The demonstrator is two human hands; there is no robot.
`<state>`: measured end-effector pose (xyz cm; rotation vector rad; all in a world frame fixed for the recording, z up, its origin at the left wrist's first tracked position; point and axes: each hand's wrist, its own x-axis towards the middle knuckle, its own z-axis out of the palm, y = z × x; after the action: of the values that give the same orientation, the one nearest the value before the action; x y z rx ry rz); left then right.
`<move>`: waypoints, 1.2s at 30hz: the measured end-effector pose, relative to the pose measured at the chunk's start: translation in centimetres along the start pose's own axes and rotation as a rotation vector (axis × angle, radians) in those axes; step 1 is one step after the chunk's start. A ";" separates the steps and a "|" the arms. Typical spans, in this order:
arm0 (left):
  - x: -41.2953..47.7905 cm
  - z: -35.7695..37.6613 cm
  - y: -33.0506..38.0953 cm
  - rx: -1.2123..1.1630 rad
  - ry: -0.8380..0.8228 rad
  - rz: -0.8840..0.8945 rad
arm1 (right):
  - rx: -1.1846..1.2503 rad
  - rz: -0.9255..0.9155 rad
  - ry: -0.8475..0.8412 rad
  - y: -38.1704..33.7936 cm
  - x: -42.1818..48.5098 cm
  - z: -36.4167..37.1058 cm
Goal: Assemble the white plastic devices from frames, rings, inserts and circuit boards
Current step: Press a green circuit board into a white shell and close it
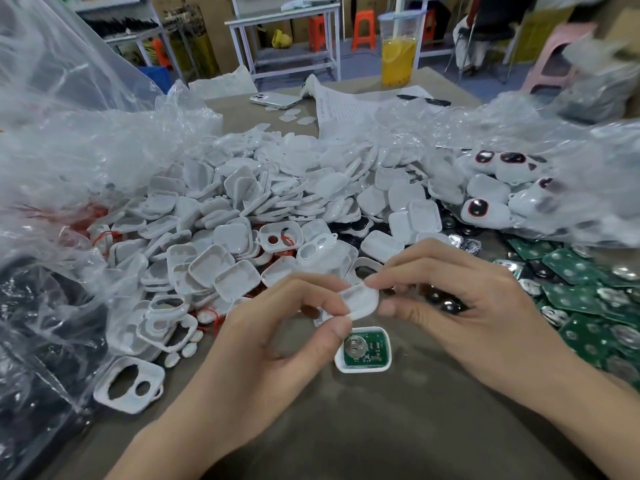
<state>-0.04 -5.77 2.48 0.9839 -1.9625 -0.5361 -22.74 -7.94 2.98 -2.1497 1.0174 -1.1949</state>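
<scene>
Left hand [277, 327] and right hand [460, 306] pinch a white rounded-square plastic cover [362, 301] by its edges, fingertips closed on it.
Just below the grip, a white plastic frame [341, 367] holding a green circuit board [369, 353] lies on the grey-brown tabletop [381, 427], seemingly awaiting that cover. Beyond the grip a heap of loose white shells [242, 209], and scattered green boards [581, 299] to its right, suggest most units remain; a few finished dark-windowed devices [485, 207] sit bagged farther right. Metal benches [287, 15] and orange stools [363, 29] stand behind.

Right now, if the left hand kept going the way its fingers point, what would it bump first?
It already pinches the white cover. Pushed on rightward, the left hand would probably meet the right hand, which grips the cover's other edge; depth is hard to judge.
</scene>
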 end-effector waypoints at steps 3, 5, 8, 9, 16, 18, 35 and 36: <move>-0.1 0.2 0.1 -0.128 0.010 -0.108 | 0.008 -0.004 0.034 -0.1 0.0 0.1; 0.0 0.2 0.2 -0.138 0.010 -0.126 | 0.002 -0.009 0.046 -0.3 0.1 0.0; 0.1 0.2 0.6 -0.101 -0.002 -0.099 | 0.004 0.006 0.031 -0.6 0.1 0.1; 0.1 0.1 0.6 -0.095 0.007 -0.095 | 0.021 0.035 0.023 -0.8 0.1 0.2; 0.1 0.4 0.1 0.179 0.069 0.020 | 0.414 0.401 0.024 -1.5 0.6 0.1; 0.2 0.4 -0.1 0.261 0.063 0.118 | 0.475 0.454 0.038 -1.5 0.9 0.0; -0.6 -1.4 -1.3 0.239 -0.148 0.056 | -0.011 0.254 -0.279 0.1 -0.2 -1.3; -0.6 -1.4 -1.4 0.229 -0.185 0.048 | -0.096 0.235 -0.348 0.2 -0.4 -1.3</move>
<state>1.99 -6.11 1.99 1.0552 -2.2448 -0.3921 -24.06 -7.86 3.30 -2.1383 1.1464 -0.6479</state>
